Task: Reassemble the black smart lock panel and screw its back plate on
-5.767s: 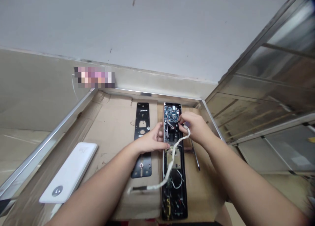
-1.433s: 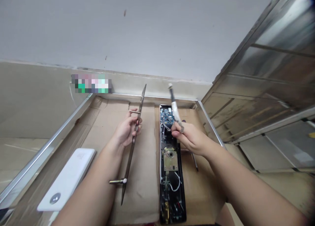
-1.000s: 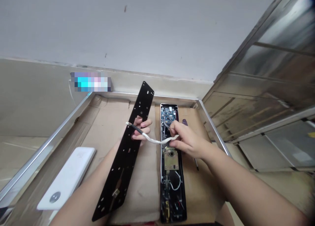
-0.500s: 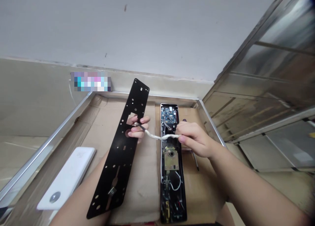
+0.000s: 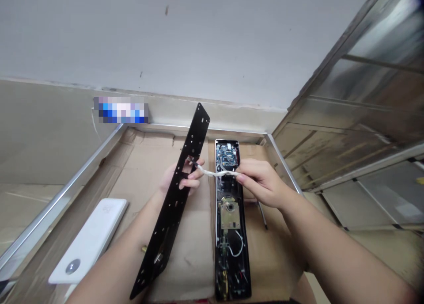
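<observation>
My left hand (image 5: pixel 191 179) grips a long black metal plate (image 5: pixel 172 207) with many holes, its fingers showing through and around the cutout. The plate is tilted and held up off the cardboard. A white-sleeved cable (image 5: pixel 212 174) spans from the plate's cutout to my right hand (image 5: pixel 260 180), which pinches it between thumb and fingers. Beneath the cable lies a long black housing (image 5: pixel 245 260), open side up. Inside it are a blue circuit board (image 5: pixel 227 154), a brass-coloured square mechanism (image 5: pixel 230 214) and a loop of white wire (image 5: pixel 237 251).
A white power bank-like slab (image 5: pixel 89 237) with a round dark spot lies on the left cardboard (image 5: pixel 132 162). A screwdriver-like rod (image 5: pixel 263 215) lies right of the housing. Metal rails (image 5: pixel 283 160) edge the work surface, and a wall (image 5: pixel 198 52) stands behind it.
The black plate has turned more edge-on, and its upper end has shifted right. My left hand has moved slightly right; my right hand and the cable have risen a little.
</observation>
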Motion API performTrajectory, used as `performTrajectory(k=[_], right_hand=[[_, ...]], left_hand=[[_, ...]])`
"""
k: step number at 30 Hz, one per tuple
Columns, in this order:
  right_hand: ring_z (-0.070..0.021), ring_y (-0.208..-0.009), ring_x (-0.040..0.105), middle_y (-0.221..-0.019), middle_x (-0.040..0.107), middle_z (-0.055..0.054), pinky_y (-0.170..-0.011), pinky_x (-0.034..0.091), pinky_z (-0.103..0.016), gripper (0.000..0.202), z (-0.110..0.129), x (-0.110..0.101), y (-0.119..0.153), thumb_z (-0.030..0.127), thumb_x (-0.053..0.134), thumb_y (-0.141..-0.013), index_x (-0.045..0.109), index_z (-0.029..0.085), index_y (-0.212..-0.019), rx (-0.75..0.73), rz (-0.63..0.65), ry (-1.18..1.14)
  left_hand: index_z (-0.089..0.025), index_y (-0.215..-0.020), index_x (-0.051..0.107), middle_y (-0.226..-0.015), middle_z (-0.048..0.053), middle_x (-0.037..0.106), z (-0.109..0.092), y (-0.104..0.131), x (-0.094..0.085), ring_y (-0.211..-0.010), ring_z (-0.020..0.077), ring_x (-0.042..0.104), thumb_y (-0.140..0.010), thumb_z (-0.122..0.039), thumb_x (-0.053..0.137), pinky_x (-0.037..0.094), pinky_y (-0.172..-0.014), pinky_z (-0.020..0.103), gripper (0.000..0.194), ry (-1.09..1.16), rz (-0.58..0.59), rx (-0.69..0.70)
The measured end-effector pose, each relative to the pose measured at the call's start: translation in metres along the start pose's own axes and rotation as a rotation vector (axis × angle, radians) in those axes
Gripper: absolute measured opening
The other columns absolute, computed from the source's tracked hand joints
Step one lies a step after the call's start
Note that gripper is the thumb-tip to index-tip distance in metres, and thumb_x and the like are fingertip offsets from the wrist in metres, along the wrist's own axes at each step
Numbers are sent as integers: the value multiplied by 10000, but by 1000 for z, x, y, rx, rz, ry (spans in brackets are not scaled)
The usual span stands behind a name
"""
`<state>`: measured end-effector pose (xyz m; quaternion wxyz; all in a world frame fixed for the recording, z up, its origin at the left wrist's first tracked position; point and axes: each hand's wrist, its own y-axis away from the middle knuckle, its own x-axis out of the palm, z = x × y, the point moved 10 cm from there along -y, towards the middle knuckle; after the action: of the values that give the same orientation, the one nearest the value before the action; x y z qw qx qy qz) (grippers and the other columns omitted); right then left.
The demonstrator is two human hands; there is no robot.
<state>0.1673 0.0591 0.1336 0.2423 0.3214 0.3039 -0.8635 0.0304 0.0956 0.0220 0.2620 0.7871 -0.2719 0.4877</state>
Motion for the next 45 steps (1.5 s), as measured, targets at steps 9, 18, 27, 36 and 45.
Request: performTrajectory(k=[9, 18, 27, 36, 45], right_hand=[[-128, -715, 530, -754, 541, -13, -669, 408, -279, 299, -11, 17, -1, 351, 518, -1019, 667, 175, -830, 103, 13, 149], [-72, -552, 477, -626, 552, 61, -558, 376, -225, 212, -17, 11, 1, 404, 686, -926, 629, 201, -906, 173, -128, 156], [-78, -559, 524, -726, 635, 40, -539, 434, -219, 131, -12, -1, 5, 234, 655, -899, 539, 219, -961, 209, -179, 54], [-255, -1072, 579, -1125, 554, -105, -918, 536, -449, 357, 17, -22, 4, 293, 699, -871, 620, 228, -1213, 0, -346, 225], [-314, -1212, 533, -1209, 654, -92, -1064, 447, -530, 344, 25, -18, 5, 343, 771, -837, 721, 265, -1168, -68, -393, 510]], left_hand=[[-149, -1092, 618, -976, 77, 601, 5, 7, 18, -681, 94, 489, -667, -236, 772, 383, -469, 130, 460, -17, 116, 120], [-224, -1115, 664, -932, 1, 535, 21, -2, 20, -649, 34, 474, -785, -84, 778, 379, -482, 81, 376, -193, 81, 184], [-363, -1343, 610, -930, -16, 532, 30, -3, 18, -672, 35, 518, -830, -93, 772, 429, -498, 84, 602, -248, -35, 215], [-294, -1278, 664, -944, 13, 526, 36, 2, 34, -787, 88, 537, -852, -125, 759, 459, -572, 142, 468, -305, -13, 234], [-300, -1292, 631, -937, 13, 570, 49, 1, 36, -725, 71, 507, -884, -165, 739, 474, -612, 171, 443, -382, 15, 248]])
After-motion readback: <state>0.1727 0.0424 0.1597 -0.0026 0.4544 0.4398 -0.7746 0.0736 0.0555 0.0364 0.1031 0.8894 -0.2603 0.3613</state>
